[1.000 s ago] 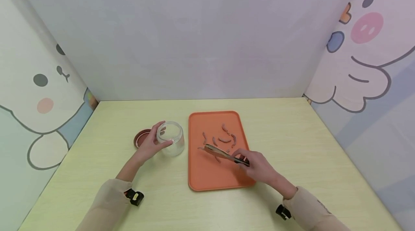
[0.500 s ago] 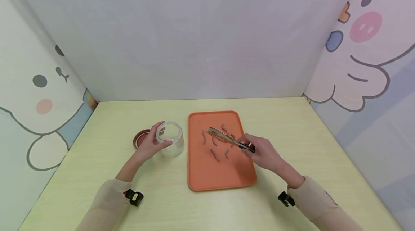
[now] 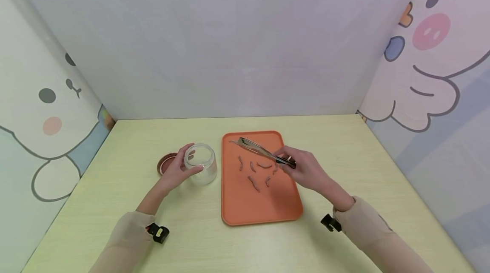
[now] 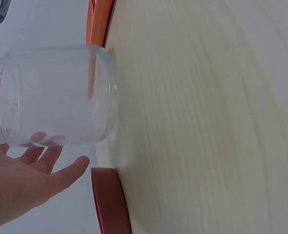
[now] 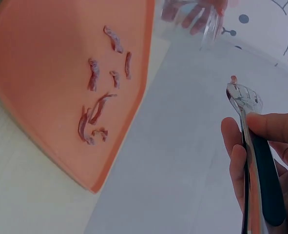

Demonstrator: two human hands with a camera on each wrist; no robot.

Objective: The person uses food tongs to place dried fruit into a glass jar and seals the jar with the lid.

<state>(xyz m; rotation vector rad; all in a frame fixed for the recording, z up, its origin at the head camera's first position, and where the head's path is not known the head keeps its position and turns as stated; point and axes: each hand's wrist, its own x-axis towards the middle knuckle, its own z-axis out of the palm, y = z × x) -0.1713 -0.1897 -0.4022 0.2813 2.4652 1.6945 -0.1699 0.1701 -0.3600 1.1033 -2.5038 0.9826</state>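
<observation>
**A:** what's over by the left hand (image 3: 177,171)?

**B:** lid (image 3: 165,163) lies just behind it. Fingers curl round the jar (image 3: 200,163), which stands on the table (image 3: 115,188), mouth open.

**A:** and right of that?

**B:** tray (image 3: 245,209) with reddish strips (image 3: 253,183) between the hands. Right hand (image 3: 304,171) grips tongs (image 3: 260,152), lifted above the tray, squeezed together on a small strip at the tip, pointing toward the jar.

sleeves: wore long, loose beige sleeves on both arms, reaching to the wrists | wrists: carried a small black clip-like device at each cuff, the left one marked with a pale yellowish spot | hands: left hand (image 3: 177,172) and right hand (image 3: 304,170) were bare, without gloves or rings
</observation>
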